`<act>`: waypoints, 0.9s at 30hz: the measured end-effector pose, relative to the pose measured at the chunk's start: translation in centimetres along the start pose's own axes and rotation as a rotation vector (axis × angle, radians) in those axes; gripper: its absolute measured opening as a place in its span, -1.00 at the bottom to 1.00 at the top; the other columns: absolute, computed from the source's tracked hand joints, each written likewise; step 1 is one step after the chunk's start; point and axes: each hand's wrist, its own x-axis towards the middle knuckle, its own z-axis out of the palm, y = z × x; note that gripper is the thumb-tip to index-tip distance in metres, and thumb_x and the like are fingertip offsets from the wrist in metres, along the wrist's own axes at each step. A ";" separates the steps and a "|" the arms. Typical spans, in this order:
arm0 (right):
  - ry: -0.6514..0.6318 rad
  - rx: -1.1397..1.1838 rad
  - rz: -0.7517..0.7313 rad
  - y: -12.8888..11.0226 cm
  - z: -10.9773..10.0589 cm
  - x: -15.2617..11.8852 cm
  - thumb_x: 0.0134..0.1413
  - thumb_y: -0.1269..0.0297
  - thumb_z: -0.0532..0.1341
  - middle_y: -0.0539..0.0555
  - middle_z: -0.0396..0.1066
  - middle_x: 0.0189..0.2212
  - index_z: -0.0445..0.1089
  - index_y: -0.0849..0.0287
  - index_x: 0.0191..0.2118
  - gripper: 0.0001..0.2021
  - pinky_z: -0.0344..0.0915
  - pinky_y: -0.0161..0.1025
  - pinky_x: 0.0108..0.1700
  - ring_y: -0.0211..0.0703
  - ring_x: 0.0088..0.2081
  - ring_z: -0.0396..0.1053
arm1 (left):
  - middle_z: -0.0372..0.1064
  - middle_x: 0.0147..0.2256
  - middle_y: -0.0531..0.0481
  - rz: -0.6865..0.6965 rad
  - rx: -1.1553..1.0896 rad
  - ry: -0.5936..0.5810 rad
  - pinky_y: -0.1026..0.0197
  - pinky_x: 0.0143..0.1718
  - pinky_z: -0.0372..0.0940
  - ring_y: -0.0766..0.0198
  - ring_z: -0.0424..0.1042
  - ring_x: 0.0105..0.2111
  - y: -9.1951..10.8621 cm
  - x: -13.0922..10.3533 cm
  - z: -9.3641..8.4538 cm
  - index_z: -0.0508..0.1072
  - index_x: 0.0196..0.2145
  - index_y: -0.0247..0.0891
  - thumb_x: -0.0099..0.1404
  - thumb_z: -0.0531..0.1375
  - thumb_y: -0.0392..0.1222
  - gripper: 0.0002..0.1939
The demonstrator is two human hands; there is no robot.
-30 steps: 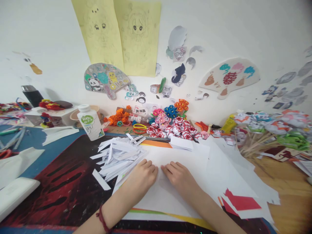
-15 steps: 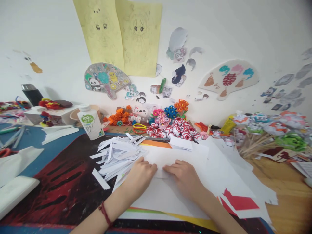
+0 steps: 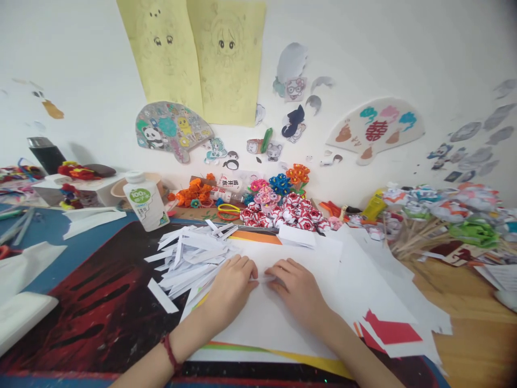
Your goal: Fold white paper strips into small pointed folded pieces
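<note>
Fingertips of the left hand and right hand pinch a slip of paper between them, over white sheets. Uneven pressure could skew or tear the slip; a leftward swing could scatter the heaped strips beside the left hand.

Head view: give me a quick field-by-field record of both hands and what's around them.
Left hand: fingers pinching a small white paper piece
Right hand: fingers at the piece's other side
Under the hands: large white sheet
Ahead-left of left hand: heaped white paper strips
Behind the strips: white bottle, standing
Behind the sheet: red-and-white flowers
Right of right hand: red paper
</note>
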 end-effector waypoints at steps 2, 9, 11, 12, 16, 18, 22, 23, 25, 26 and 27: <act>-0.002 0.041 0.003 -0.1 -0.1 0.1 0.09 0.44 0.26 -0.02 0.43 -0.32 0.43 0.11 -0.28 -0.90 0.23 -0.23 -0.18 -0.15 -0.24 0.31 | 0.38 -0.38 0.05 -0.023 -0.064 -0.012 0.20 -0.28 0.17 0.20 0.33 -0.31 0.0 -0.1 -0.2 0.37 -0.37 -0.25 0.21 0.22 -0.34 -0.93; 0.017 0.195 0.053 0.1 -0.1 0.1 0.04 0.49 0.28 -0.04 0.42 -0.47 0.42 0.18 -0.46 -0.88 0.22 -0.31 -0.29 -0.21 -0.37 0.35 | 0.45 -0.42 0.04 -0.020 -0.125 -0.047 0.23 -0.29 0.16 0.22 0.37 -0.34 0.1 -0.1 -1.0 0.47 -0.43 -0.23 0.23 0.20 -0.29 -0.92; 0.018 0.249 0.067 0.4 -0.1 0.1 0.01 0.52 0.29 -0.04 0.42 -0.50 0.44 0.18 -0.48 -0.87 0.22 -0.33 -0.33 -0.23 -0.41 0.36 | 0.47 -0.45 0.05 -0.030 -0.132 -0.065 0.23 -0.32 0.14 0.23 0.38 -0.39 0.1 -0.1 -1.3 0.50 -0.44 -0.21 0.23 0.20 -0.26 -0.89; 0.019 0.269 0.070 0.5 -0.2 0.2 0.00 0.53 0.29 -0.04 0.43 -0.52 0.46 0.18 -0.49 -0.86 0.22 -0.33 -0.34 -0.24 -0.43 0.37 | 0.48 -0.47 0.05 -0.036 -0.139 -0.070 0.23 -0.32 0.13 0.24 0.38 -0.41 0.1 0.0 -1.5 0.52 -0.44 -0.21 0.23 0.20 -0.26 -0.88; 0.022 0.325 0.056 0.7 -0.5 0.2 -0.01 0.53 0.26 -0.01 0.46 -0.55 0.48 0.18 -0.52 -0.84 0.23 -0.34 -0.39 -0.23 -0.48 0.38 | 0.50 -0.46 0.05 -0.035 -0.160 -0.052 0.20 -0.29 0.12 0.25 0.39 -0.42 0.4 -0.1 -1.9 0.53 -0.46 -0.21 0.25 0.16 -0.29 -0.82; 0.006 0.363 0.047 0.6 -0.7 0.2 0.00 0.52 0.24 -0.01 0.48 -0.55 0.49 0.17 -0.52 -0.82 0.25 -0.34 -0.39 -0.23 -0.49 0.39 | 0.50 -0.46 0.04 -0.013 -0.154 -0.031 0.18 -0.26 0.11 0.24 0.39 -0.40 0.7 -0.3 -2.0 0.52 -0.48 -0.22 0.26 0.14 -0.32 -0.79; -0.035 0.434 0.081 0.7 -0.9 0.2 -0.01 0.49 0.23 -0.01 0.52 -0.52 0.53 0.13 -0.49 -0.83 0.28 -0.31 -0.36 -0.21 -0.48 0.42 | 0.47 -0.48 0.04 0.031 -0.116 0.015 0.17 -0.25 0.12 0.22 0.38 -0.37 0.6 -0.5 -1.9 0.51 -0.47 -0.19 0.31 0.10 -0.31 -0.75; -0.032 0.446 0.108 0.8 -0.9 0.2 0.00 0.47 0.23 0.00 0.53 -0.51 0.54 0.12 -0.48 -0.84 0.30 -0.30 -0.35 -0.19 -0.47 0.43 | 0.47 -0.45 0.04 0.032 -0.113 0.044 0.17 -0.25 0.13 0.21 0.38 -0.35 0.5 -0.5 -1.9 0.51 -0.42 -0.17 0.32 0.09 -0.29 -0.77; 0.010 0.449 0.182 1.1 -1.0 0.3 -0.01 0.42 0.24 0.03 0.54 -0.48 0.55 0.11 -0.46 -0.86 0.31 -0.26 -0.34 -0.15 -0.45 0.44 | 0.48 -0.32 0.00 0.017 -0.092 0.135 0.15 -0.21 0.17 0.17 0.38 -0.28 0.2 -0.5 -1.9 0.48 -0.23 -0.17 0.35 0.07 -0.25 -0.83; 0.043 0.445 0.226 1.2 -1.0 0.4 -0.01 0.40 0.25 0.04 0.54 -0.48 0.55 0.11 -0.45 -0.88 0.31 -0.24 -0.34 -0.13 -0.44 0.43 | 0.47 -0.25 -0.03 0.005 -0.067 0.185 0.14 -0.19 0.19 0.15 0.38 -0.23 0.1 -0.5 -2.0 0.43 -0.14 -0.18 0.35 0.07 -0.23 -0.82; 0.080 0.443 0.273 1.4 -1.1 0.4 -0.02 0.38 0.26 0.05 0.53 -0.48 0.55 0.12 -0.45 -0.89 0.30 -0.23 -0.34 -0.12 -0.44 0.43 | 0.45 -0.19 -0.06 -0.011 -0.038 0.230 0.12 -0.17 0.19 0.13 0.37 -0.20 0.1 -0.5 -2.0 0.37 -0.07 -0.20 0.36 0.06 -0.21 -0.79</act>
